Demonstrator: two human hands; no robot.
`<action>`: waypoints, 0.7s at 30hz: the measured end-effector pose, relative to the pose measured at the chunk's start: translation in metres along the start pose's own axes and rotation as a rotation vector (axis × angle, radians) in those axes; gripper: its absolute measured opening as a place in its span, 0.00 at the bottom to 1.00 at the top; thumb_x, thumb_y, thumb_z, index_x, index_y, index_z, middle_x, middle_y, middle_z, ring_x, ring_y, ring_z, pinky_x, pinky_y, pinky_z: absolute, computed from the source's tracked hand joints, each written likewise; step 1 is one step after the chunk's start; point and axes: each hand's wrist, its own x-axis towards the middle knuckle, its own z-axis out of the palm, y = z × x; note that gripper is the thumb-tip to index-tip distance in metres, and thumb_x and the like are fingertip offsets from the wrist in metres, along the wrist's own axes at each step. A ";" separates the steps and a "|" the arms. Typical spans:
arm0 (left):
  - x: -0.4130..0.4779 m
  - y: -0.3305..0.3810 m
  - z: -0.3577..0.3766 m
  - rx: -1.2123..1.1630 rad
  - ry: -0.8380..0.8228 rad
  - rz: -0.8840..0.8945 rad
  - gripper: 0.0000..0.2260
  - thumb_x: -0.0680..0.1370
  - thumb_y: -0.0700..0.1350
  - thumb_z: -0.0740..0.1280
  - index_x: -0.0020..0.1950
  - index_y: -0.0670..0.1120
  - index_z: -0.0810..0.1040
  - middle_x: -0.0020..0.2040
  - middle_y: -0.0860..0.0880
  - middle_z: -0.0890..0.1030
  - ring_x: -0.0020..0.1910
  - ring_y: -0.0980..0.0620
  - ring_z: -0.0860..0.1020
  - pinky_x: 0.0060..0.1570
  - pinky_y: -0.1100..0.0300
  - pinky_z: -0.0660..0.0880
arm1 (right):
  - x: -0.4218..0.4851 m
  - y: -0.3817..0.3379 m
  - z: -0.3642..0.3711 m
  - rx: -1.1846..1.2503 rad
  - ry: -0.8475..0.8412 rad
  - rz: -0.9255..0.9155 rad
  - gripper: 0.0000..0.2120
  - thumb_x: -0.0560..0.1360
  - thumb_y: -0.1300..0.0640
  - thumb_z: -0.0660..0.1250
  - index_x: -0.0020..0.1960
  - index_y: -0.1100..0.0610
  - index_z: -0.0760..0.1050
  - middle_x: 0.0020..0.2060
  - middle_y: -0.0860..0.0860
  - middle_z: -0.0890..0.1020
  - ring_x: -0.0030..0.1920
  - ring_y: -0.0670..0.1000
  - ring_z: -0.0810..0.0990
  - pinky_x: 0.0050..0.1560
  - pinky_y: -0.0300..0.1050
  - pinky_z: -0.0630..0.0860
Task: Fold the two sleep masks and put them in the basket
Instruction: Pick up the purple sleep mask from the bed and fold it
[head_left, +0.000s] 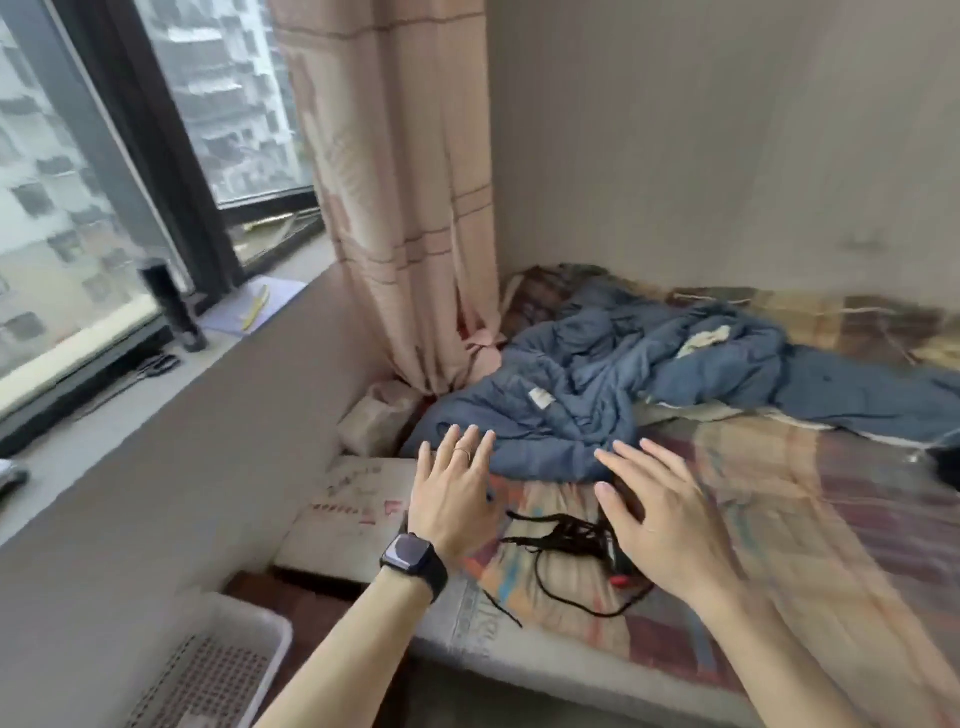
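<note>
A dark tangle of sleep masks and their black straps (566, 540) lies on the patterned bed sheet, partly hidden under my right hand; I cannot tell the masks apart. My left hand (454, 493), with a ring and a wrist watch, hovers flat and spread just left of the tangle. My right hand (660, 512) hovers spread over its right side, holding nothing. A white basket (260, 631) with a perforated bottom stands on the floor at the lower left, beside the bed.
A crumpled blue quilt (623, 384) lies on the bed just beyond my hands. A curtain (405, 208) hangs at the corner. The window sill at left holds a black bottle (174, 306) and papers (254, 306). A wall runs behind the bed.
</note>
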 end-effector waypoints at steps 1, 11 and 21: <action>0.008 0.041 0.004 -0.022 -0.004 0.065 0.31 0.78 0.58 0.57 0.80 0.51 0.55 0.81 0.49 0.58 0.80 0.47 0.50 0.77 0.42 0.50 | -0.014 0.031 -0.025 -0.035 0.044 0.050 0.19 0.78 0.46 0.63 0.67 0.48 0.77 0.67 0.47 0.79 0.72 0.50 0.68 0.72 0.48 0.64; 0.025 0.427 0.053 -0.061 -0.045 0.624 0.27 0.79 0.61 0.56 0.77 0.53 0.61 0.79 0.49 0.63 0.79 0.47 0.56 0.76 0.43 0.52 | -0.216 0.269 -0.244 -0.268 0.302 0.514 0.22 0.78 0.41 0.58 0.69 0.47 0.74 0.67 0.46 0.78 0.72 0.52 0.69 0.70 0.49 0.67; 0.014 0.648 0.102 -0.124 -0.187 0.885 0.28 0.79 0.59 0.57 0.78 0.52 0.60 0.78 0.47 0.64 0.79 0.46 0.56 0.76 0.43 0.52 | -0.330 0.383 -0.329 -0.372 0.424 0.770 0.18 0.76 0.52 0.68 0.64 0.55 0.78 0.62 0.50 0.82 0.64 0.57 0.77 0.66 0.54 0.72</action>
